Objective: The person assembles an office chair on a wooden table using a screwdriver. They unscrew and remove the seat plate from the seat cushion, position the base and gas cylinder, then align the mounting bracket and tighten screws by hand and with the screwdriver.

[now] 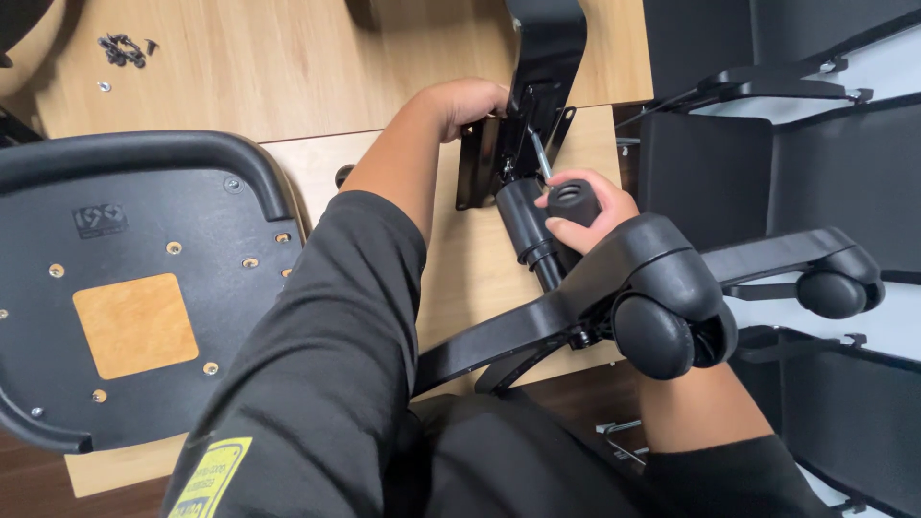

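The right hand (585, 213) is closed around the black handle of a screwdriver (568, 197), fingers curled over it and thumb along the side. The tool's thin metal shaft runs up and to the left into the black metal mounting plate (480, 158) of a chair mechanism. The left hand (470, 104) grips that plate at its upper edge, fingers wrapped over the metal and out of sight behind it, so how tightly they are pressed cannot be told. Both forearms come from dark sleeves; the left sleeve carries a yellow label near the bottom of the view.

Just below the plate, the black gas-lift cylinder (526, 225) slants down to the right and joins the star-shaped chair base (537, 321), which lies tipped across the person's lap. Two of its black castor wheels (662, 331) stand out to the right, one directly under the right wrist.

All of this sits over a light wooden table (288, 67), with the plate near the table's right edge. Toward the left edge lies an upturned black plastic seat shell (144, 240) with a tan square patch and several screw holes in its underside. At the far left corner of the table lies a small heap of dark screws (123, 48). Beyond the right edge stand more black chair parts (825, 173), stacked against a pale floor.
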